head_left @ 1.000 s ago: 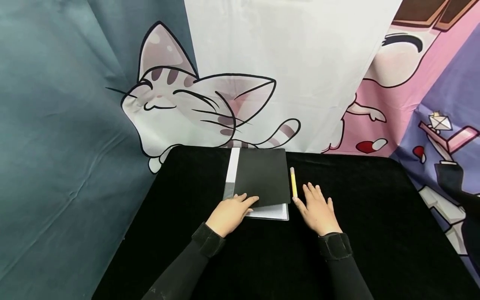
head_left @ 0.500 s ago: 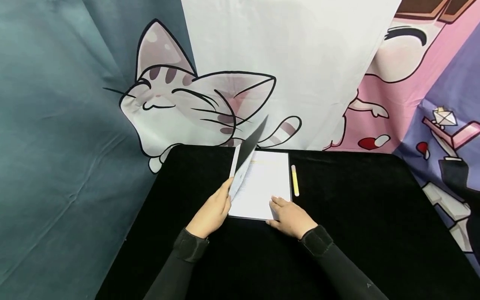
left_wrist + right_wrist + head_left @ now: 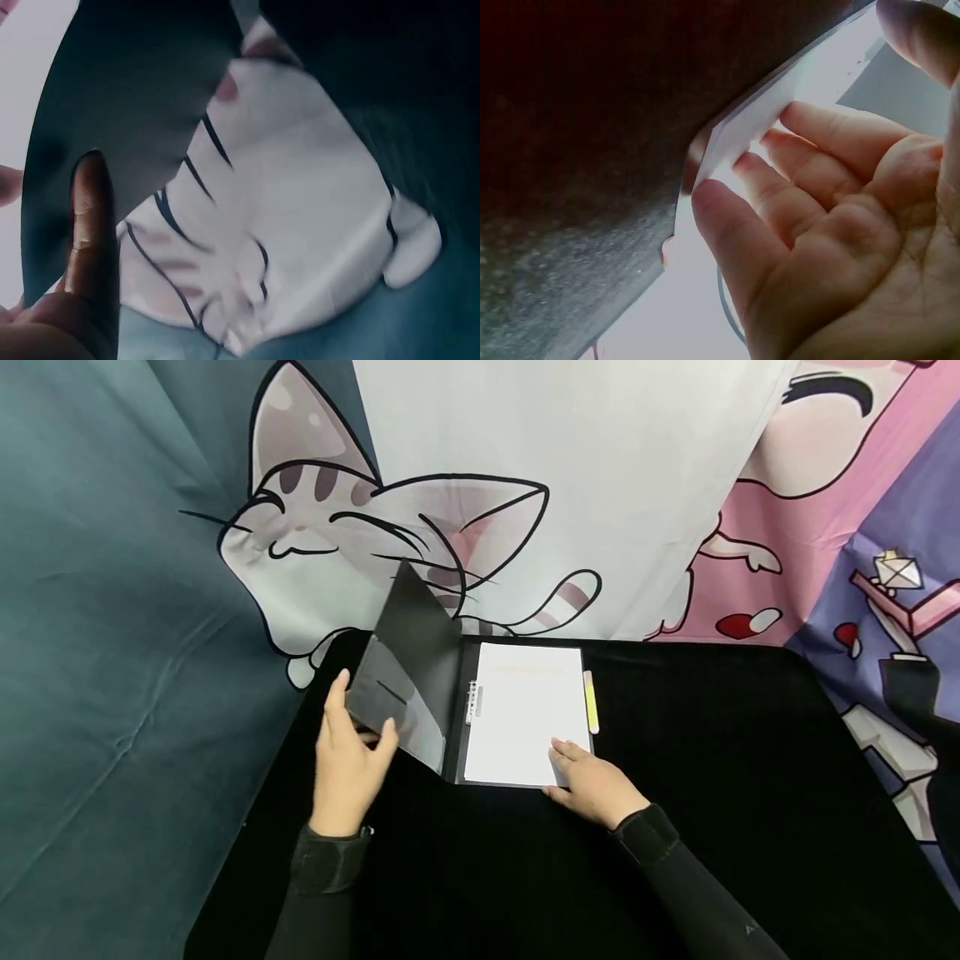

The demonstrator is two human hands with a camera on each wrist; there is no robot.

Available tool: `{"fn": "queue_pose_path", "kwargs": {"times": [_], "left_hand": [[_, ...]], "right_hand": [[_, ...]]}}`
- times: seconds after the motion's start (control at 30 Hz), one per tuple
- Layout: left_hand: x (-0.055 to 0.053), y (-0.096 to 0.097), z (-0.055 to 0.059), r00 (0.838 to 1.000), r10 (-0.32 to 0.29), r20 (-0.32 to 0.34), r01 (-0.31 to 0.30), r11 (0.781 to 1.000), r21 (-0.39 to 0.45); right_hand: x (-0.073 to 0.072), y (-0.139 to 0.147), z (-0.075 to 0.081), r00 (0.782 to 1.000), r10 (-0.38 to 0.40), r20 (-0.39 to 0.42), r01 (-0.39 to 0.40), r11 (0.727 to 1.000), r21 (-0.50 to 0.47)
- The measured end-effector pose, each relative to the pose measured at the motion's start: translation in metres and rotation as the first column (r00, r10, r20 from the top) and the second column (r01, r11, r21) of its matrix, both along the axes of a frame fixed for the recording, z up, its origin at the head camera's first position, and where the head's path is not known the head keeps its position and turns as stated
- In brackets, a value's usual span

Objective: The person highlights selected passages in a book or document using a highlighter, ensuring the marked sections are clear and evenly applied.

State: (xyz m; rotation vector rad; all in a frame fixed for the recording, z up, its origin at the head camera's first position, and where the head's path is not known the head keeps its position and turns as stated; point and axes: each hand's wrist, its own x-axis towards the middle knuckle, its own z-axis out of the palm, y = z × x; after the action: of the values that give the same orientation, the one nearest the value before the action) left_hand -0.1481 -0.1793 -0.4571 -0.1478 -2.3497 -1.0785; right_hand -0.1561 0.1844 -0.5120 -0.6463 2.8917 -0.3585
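A black folder [image 3: 453,743] lies on the table with its front cover [image 3: 420,627] raised and tilted to the left. My left hand [image 3: 347,772] holds the cover loosely at its lower outer corner, the thumb apart from the index finger. In the left wrist view, one finger [image 3: 91,232] lies straight against the dark cover [image 3: 150,82]. White paper [image 3: 528,710] sits inside the folder beside a metal clip [image 3: 472,702]. My right hand [image 3: 596,785] rests on the paper's lower right corner. The right wrist view shows its fingers [image 3: 742,232] at the sheet's edge.
A yellow highlighter [image 3: 591,703] lies along the folder's right edge. Black cloth [image 3: 720,735] covers the table. A curtain printed with a cartoon cat [image 3: 315,577] hangs behind it.
My left hand has lifted the cover and swung it left, uncovering the paper. My right hand has moved from beside the highlighter onto the paper's lower right corner.
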Motion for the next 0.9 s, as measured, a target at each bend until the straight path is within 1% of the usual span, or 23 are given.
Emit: {"fn": "queue_pose_path", "kwargs": {"times": [0.07,0.17,0.27,0.3,0.33,0.37,0.4,0.43,0.5,0.53,0.57,0.6,0.63,0.67,0.7,0.73,0.8,0.83,0.9], "left_hand": [[0.001,-0.011,0.003,0.997,0.064,0.033,-0.062,0.997,-0.05],[0.001,-0.028,0.001,0.984,0.143,0.106,-0.129,0.983,-0.129],[0.0,-0.043,-0.007,0.96,0.216,0.179,-0.178,0.962,-0.205],[0.0,-0.048,-0.011,0.948,0.237,0.213,-0.188,0.955,-0.229],[-0.001,-0.052,-0.014,0.932,0.256,0.256,-0.187,0.946,-0.265],[-0.003,-0.056,-0.018,0.913,0.271,0.305,-0.177,0.937,-0.302],[-0.004,-0.06,-0.022,0.889,0.278,0.365,-0.147,0.926,-0.347],[-0.006,-0.064,-0.027,0.861,0.274,0.429,-0.102,0.919,-0.381],[-0.011,-0.067,-0.035,0.793,0.26,0.551,0.01,0.899,-0.438],[-0.013,-0.068,-0.039,0.761,0.25,0.599,0.07,0.886,-0.458],[-0.015,-0.067,-0.042,0.733,0.24,0.636,0.12,0.876,-0.468],[-0.017,-0.065,-0.046,0.712,0.232,0.663,0.164,0.863,-0.478],[-0.019,-0.062,-0.049,0.699,0.228,0.678,0.192,0.854,-0.484],[-0.021,-0.058,-0.051,0.695,0.224,0.684,0.211,0.845,-0.491],[-0.022,-0.052,-0.053,0.697,0.216,0.684,0.23,0.836,-0.498],[-0.024,-0.045,-0.054,0.704,0.197,0.683,0.252,0.83,-0.498],[-0.028,-0.03,-0.056,0.718,0.135,0.683,0.302,0.824,-0.48],[-0.029,-0.022,-0.056,0.729,0.097,0.677,0.329,0.818,-0.471],[-0.033,-0.006,-0.055,0.737,0.025,0.676,0.389,0.802,-0.453]], "right_hand": [[0.001,0.003,0.001,1.0,-0.009,0.002,0.009,1.0,0.013],[0.001,0.007,-0.002,1.0,-0.019,-0.001,0.019,1.0,0.024],[0.002,0.012,-0.003,0.999,-0.032,0.006,0.032,0.999,0.017],[0.002,0.014,-0.003,0.999,-0.035,0.008,0.035,0.999,0.013],[0.003,0.015,-0.003,0.999,-0.037,0.01,0.037,0.999,0.01],[0.004,0.017,-0.003,0.999,-0.039,0.011,0.039,0.999,0.008],[0.005,0.018,-0.004,0.999,-0.043,0.014,0.043,0.999,0.004],[0.005,0.019,-0.004,0.999,-0.046,0.017,0.046,0.999,0.001],[0.006,0.022,-0.005,0.998,-0.051,0.019,0.051,0.999,-0.002],[0.007,0.023,-0.005,0.998,-0.053,0.02,0.053,0.999,-0.006],[0.008,0.024,-0.006,0.998,-0.053,0.019,0.053,0.999,-0.008],[0.008,0.025,-0.006,0.998,-0.052,0.019,0.052,0.999,-0.013],[0.01,0.025,-0.007,0.999,-0.05,0.02,0.051,0.999,-0.015],[0.011,0.026,-0.007,0.998,-0.05,0.021,0.051,0.999,-0.019],[0.012,0.026,-0.007,0.999,-0.05,0.021,0.051,0.998,-0.021],[0.013,0.027,-0.007,0.998,-0.053,0.021,0.054,0.998,-0.021],[0.014,0.027,-0.006,0.998,-0.055,0.017,0.056,0.998,-0.018],[0.014,0.027,-0.006,0.998,-0.055,0.012,0.055,0.998,-0.013],[0.011,0.025,-0.005,0.999,-0.048,0.007,0.048,0.999,-0.006]]}}
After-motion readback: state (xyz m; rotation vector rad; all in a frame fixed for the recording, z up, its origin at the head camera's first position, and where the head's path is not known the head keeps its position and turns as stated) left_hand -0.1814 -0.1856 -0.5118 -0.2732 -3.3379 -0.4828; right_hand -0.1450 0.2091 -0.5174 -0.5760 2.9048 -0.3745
